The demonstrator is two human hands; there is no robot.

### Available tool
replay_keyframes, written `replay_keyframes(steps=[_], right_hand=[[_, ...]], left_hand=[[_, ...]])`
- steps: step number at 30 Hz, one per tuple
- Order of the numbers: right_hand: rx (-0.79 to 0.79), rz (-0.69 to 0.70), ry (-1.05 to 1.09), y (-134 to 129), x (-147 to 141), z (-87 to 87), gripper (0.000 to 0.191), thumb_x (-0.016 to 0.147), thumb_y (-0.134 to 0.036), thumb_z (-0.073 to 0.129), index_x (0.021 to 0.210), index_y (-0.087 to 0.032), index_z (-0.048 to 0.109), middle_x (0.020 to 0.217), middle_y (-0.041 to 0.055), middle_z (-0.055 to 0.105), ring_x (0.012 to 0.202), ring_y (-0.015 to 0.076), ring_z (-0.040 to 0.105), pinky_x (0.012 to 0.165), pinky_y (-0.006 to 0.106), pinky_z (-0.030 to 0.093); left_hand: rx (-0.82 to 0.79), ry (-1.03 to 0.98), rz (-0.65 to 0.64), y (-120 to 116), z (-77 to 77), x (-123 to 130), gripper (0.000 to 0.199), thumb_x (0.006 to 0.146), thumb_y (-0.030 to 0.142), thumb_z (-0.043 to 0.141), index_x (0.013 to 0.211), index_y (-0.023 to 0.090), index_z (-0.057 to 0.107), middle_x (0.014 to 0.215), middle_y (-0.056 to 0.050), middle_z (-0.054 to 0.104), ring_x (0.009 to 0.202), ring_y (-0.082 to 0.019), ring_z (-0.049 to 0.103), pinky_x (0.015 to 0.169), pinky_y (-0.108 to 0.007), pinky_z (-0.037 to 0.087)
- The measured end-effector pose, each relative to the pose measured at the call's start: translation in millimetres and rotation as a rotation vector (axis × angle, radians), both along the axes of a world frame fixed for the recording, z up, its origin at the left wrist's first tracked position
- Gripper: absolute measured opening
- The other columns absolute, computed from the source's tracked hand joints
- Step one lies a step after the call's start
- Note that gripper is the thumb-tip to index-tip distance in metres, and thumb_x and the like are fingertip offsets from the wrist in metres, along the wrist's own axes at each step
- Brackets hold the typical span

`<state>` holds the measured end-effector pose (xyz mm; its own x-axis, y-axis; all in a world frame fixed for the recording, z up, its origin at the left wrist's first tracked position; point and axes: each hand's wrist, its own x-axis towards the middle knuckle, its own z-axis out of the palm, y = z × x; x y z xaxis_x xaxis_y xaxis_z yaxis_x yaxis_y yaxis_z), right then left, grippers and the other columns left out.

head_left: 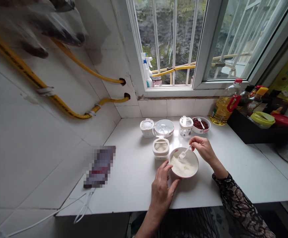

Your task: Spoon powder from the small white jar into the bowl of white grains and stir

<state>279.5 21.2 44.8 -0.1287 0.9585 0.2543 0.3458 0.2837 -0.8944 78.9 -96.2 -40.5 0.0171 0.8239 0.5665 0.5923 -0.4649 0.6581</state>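
Observation:
A white bowl with a loose white, grainy powder in it stands near the counter's front edge. My left hand steadies it, fingers on the left rim and thumb at the near side. Between the fingertips of my right hand is a small white plastic spoon, its tip down in the powder. Just behind the bowl, to its left, a square clear jar has its lid up and pale contents inside.
Farther back are a lidded jar of white stuff, a white bowl, a clear jar and a bowl of red beans with a spoon. An oil bottle and a black condiment box stand right. A blurred-out item with a cable lies left.

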Motion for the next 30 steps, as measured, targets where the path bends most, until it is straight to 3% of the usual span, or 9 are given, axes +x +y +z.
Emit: replay_keyframes(steps=[10, 20, 30], right_hand=[[-0.087, -0.022, 0.07, -0.4, -4.1, -1.0, 0.013, 0.064, -0.026, 0.052, 0.059, -0.02, 0.063, 0.048, -0.0019, 0.058, 0.051, 0.0154, 0.053, 0.058, 0.029, 0.042], [-0.247, 0.031, 0.3, 2.6, -3.4, 2.3, 0.01, 0.06, -0.025, 0.06, 0.057, -0.018, 0.066, 0.05, -0.0014, 0.057, 0.051, 0.0134, 0.051, 0.059, 0.029, 0.043], [-0.293, 0.014, 0.402, 6.6, -6.2, -1.9, 0.009, 0.058, -0.026, 0.062, 0.058, -0.018, 0.067, 0.049, -0.002, 0.057, 0.051, 0.013, 0.051, 0.061, 0.03, 0.042]], left_hand=[[0.009, 0.015, 0.004, 0.5, -0.2, -0.5, 0.038, 0.092, 0.02, 0.063, 0.128, 0.024, 0.051, 0.136, -0.014, 0.059, 0.112, -0.026, 0.067, 0.072, -0.033, 0.062], [0.01, -0.005, 0.002, 0.4, -0.6, 0.7, 0.035, 0.093, 0.022, 0.062, 0.126, 0.024, 0.051, 0.136, -0.015, 0.059, 0.113, -0.027, 0.065, 0.07, -0.032, 0.062], [0.014, -0.004, -0.003, 0.6, -1.3, 0.9, 0.037, 0.092, 0.02, 0.063, 0.127, 0.024, 0.051, 0.135, -0.015, 0.059, 0.112, -0.027, 0.065, 0.072, -0.033, 0.063]])
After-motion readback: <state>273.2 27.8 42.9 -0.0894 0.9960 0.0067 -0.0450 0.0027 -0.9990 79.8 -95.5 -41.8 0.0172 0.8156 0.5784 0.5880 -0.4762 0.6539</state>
